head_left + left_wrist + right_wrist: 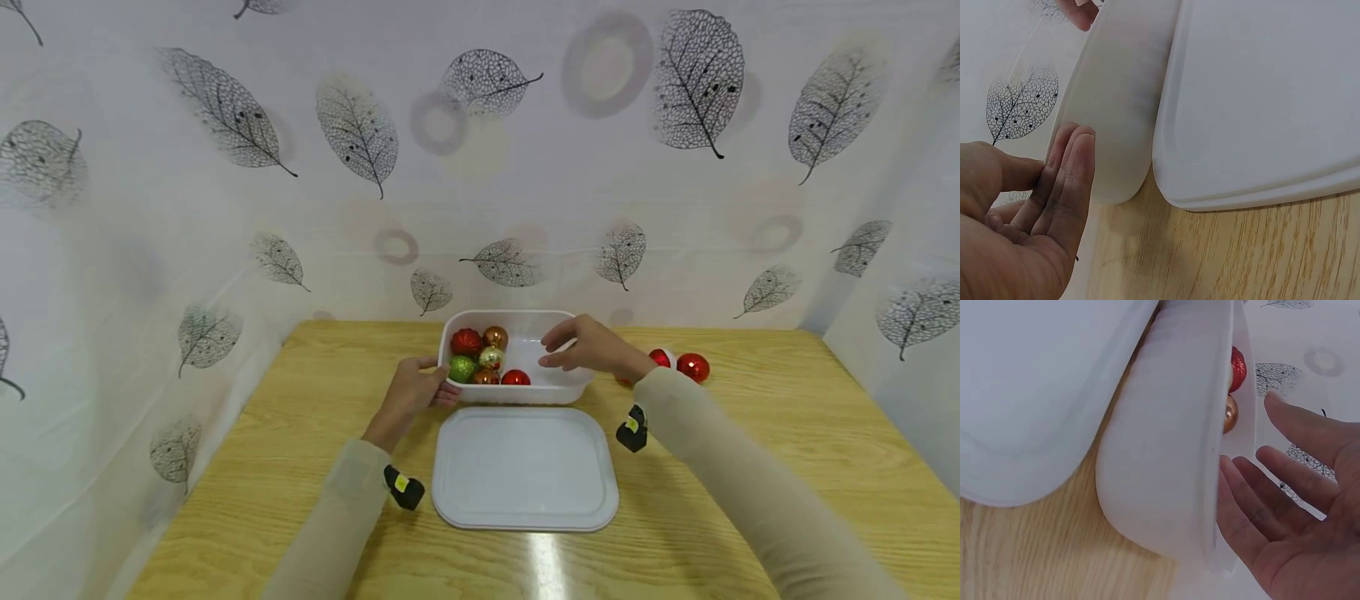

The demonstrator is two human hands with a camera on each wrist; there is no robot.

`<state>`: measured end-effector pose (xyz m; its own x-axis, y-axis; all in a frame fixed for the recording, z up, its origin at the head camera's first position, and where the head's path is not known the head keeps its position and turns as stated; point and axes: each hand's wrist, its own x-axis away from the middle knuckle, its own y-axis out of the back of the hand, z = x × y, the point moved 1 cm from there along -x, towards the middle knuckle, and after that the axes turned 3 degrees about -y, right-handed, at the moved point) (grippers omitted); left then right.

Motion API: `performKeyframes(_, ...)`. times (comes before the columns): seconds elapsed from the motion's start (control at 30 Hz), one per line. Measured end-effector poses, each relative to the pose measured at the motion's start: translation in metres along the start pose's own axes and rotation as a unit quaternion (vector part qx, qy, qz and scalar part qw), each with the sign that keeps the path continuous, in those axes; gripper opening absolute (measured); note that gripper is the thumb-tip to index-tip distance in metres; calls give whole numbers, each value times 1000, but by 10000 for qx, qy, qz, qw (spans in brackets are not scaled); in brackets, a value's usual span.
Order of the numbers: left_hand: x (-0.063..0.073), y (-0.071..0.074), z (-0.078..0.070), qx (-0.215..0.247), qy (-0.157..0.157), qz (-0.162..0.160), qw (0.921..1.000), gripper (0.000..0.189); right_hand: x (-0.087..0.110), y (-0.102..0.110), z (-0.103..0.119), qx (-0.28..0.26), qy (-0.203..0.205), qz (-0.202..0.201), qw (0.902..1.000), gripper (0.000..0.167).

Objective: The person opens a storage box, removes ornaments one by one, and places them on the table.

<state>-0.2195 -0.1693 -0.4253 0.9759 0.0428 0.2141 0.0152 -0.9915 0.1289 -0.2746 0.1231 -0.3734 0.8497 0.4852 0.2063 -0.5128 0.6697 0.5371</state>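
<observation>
Fingers of the right hand hang loosely spread over the right end of the white container, thumb apart and nothing between them; whether one brushes the rim, I cannot tell. They point left, so the front red ball lies just beyond their tips, a little toward the person. Past it, in the container's left half, sit a gold ball, two copper balls, a green ball and a textured red ball.

The relation that counts, I judge, runs the opposite way: the loose red balls lie on the tabletop to the right, behind the right wrist and partly covered by it. The right hand is much the nearer, but reaching them would mean swinging its fingers outward.

The container's long axis runs left to right. At its left end, the left hand pinches the rim, fingers flat along the outer wall. Just in front, nearer the person, a flat white lid lies parallel to it. Both forearms come in from the near edge, angled inward, the right crossing farther.
</observation>
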Motion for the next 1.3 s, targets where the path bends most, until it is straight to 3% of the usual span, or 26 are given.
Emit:
performKeyframes(0.47,0,0,1,6,-29,-2,10000,45,-16,-26,-6,-157,16,304,9994,38)
performKeyframes(1.1,2,-1,-2,2,-51,-17,10000,45,-28,-41,-7,633,424,507,9958,28)
performKeyframes(1.3,3,-1,-2,11,-86,-12,10000,43,-28,-43,-6,624,442,540,9956,28)
